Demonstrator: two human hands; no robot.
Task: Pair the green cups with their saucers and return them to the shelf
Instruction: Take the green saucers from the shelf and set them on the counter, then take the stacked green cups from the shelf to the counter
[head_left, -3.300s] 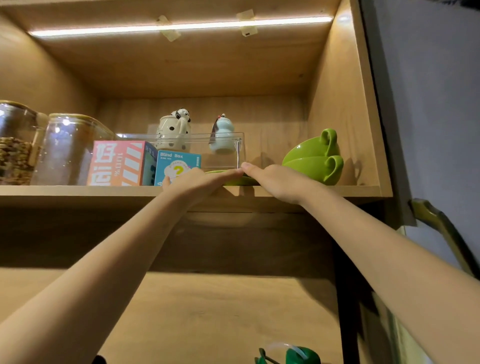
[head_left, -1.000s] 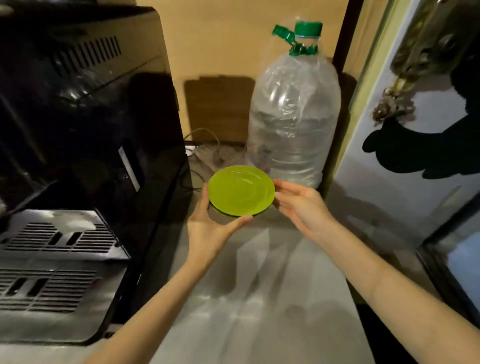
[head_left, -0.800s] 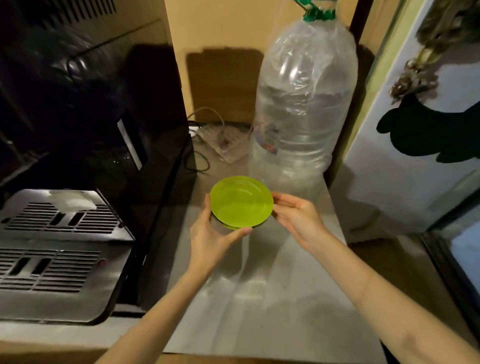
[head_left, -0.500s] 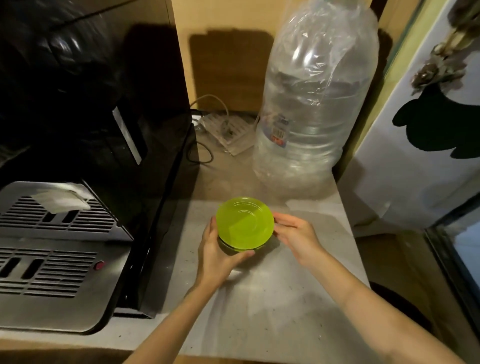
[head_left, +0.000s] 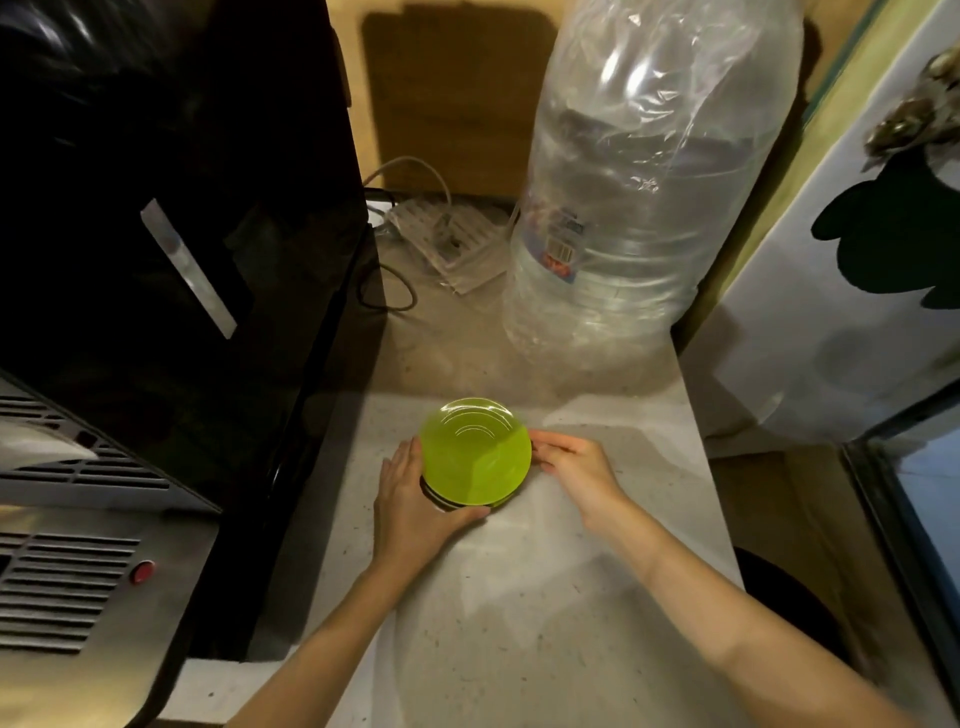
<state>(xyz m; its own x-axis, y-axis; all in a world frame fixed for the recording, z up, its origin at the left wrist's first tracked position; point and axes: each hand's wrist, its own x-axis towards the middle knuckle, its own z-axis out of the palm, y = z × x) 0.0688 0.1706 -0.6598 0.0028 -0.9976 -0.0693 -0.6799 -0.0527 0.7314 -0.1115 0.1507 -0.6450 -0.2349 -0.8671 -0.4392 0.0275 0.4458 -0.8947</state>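
Note:
A small stack of bright green saucers (head_left: 475, 451) sits low over the grey countertop (head_left: 524, 613), near its middle. My left hand (head_left: 410, 499) cups the stack's left and near edge, thumb under the front rim. My right hand (head_left: 576, 467) touches the right rim with its fingertips. Whether the stack rests on the counter or hovers just above it I cannot tell. No green cups are in view.
A large clear plastic water bottle (head_left: 644, 197) stands behind the saucers at the back right. A black appliance with a steel vented base (head_left: 171, 249) fills the left side. A white power strip with cables (head_left: 447, 234) lies at the back. A white door (head_left: 852, 270) is at right.
Both hands took the saucers off the upper shelf and lowered them to the countertop; in the last second they sank from in front of the bottle to the counter surface.

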